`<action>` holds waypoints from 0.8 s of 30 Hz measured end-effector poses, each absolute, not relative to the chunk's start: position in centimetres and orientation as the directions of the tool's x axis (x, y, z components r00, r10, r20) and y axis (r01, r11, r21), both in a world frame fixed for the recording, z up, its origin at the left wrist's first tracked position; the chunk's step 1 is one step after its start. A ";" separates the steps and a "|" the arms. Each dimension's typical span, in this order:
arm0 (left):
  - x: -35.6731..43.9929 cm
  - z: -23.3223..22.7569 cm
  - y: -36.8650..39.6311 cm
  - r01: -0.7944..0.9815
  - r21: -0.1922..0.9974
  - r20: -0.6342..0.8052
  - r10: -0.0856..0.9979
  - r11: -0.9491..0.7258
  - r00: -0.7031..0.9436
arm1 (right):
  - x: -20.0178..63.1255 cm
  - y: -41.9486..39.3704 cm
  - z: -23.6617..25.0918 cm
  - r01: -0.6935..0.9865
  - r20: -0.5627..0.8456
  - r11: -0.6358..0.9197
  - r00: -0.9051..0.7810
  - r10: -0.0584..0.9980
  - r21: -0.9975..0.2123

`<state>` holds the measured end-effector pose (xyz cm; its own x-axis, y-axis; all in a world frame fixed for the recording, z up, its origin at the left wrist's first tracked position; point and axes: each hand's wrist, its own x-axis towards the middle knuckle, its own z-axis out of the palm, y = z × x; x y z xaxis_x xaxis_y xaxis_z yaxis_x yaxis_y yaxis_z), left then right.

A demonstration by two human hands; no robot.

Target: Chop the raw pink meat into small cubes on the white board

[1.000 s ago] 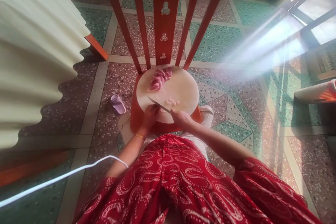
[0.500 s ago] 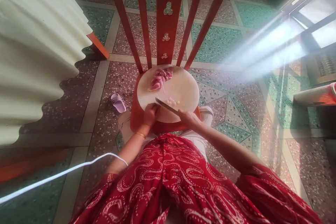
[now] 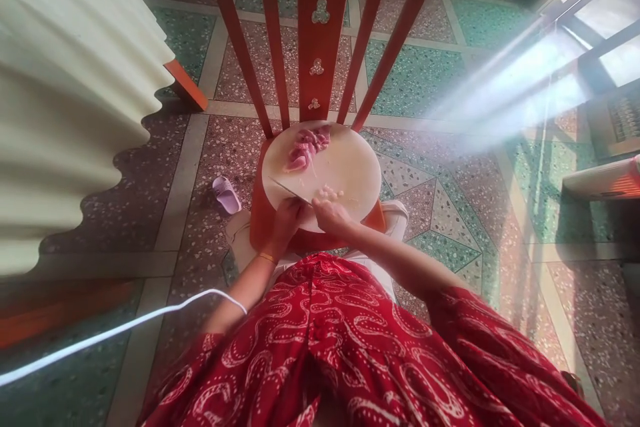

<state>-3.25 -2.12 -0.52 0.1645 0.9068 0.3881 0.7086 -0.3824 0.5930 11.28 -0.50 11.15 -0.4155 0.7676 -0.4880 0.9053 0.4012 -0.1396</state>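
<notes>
A round pale cutting board (image 3: pixel 357 167) rests on the seat of a red wooden chair. My right hand (image 3: pixel 333 217) is closed round the handle of a knife (image 3: pixel 287 189), whose blade points up and left over the board's near side. Close beside the blade, my left hand (image 3: pixel 290 215) lies at the board's near left edge with its fingers curled; whatever they hold is hidden. Pieces of raw meat (image 3: pixel 307 147) lie in a heap toward the far left of the board. Small pale cut bits (image 3: pixel 329 192) are scattered just beyond my right hand.
The slatted chair back (image 3: pixel 323 40) rises behind the board. On the left are a lilac slipper (image 3: pixel 227 195), a cream tablecloth (image 3: pixel 65 113) and a white cable (image 3: pixel 125 325). A pale appliance with an orange glow (image 3: pixel 603 179) stands on the right of the terrazzo floor.
My right hand has moved left with the knife, bringing it close to my left hand. The blade now reaches farther left. My left hand has barely moved.
</notes>
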 end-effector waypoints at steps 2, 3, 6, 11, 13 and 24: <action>-3.3 -0.6 -2.1 0.713 0.586 0.373 0.909 -0.386 0.185 | 9.9 0.4 10.9 0.889 -0.452 0.438 -0.449 0.771 -0.134; -3.3 -0.6 -2.1 0.715 0.583 0.363 0.911 -0.385 0.195 | 9.6 0.6 10.9 0.885 -0.448 0.448 -0.455 0.769 -0.129; -3.4 -0.4 -2.2 0.715 0.601 0.356 0.921 -0.358 0.161 | 11.1 -0.3 11.1 0.892 -0.475 0.431 -0.441 0.761 -0.137; -3.6 0.1 -2.5 0.664 0.659 0.370 0.921 -0.353 0.123 | 16.9 -3.0 11.9 0.960 -0.592 0.277 -0.251 0.766 -0.048; -3.5 0.2 -2.8 0.656 0.668 0.386 0.917 -0.351 0.099 | 17.7 -3.5 12.3 0.967 -0.579 0.253 -0.226 0.784 -0.034; -3.3 -0.7 -2.9 0.701 0.629 0.364 0.924 -0.336 0.117 | 12.1 -1.6 10.8 0.924 -0.531 0.357 -0.374 0.760 -0.139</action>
<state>-3.34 -2.95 -0.66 0.1169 0.9241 0.3639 0.7012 -0.3363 0.6287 12.06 -1.57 10.75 -0.3740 0.7602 -0.5312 0.9236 0.3574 -0.1389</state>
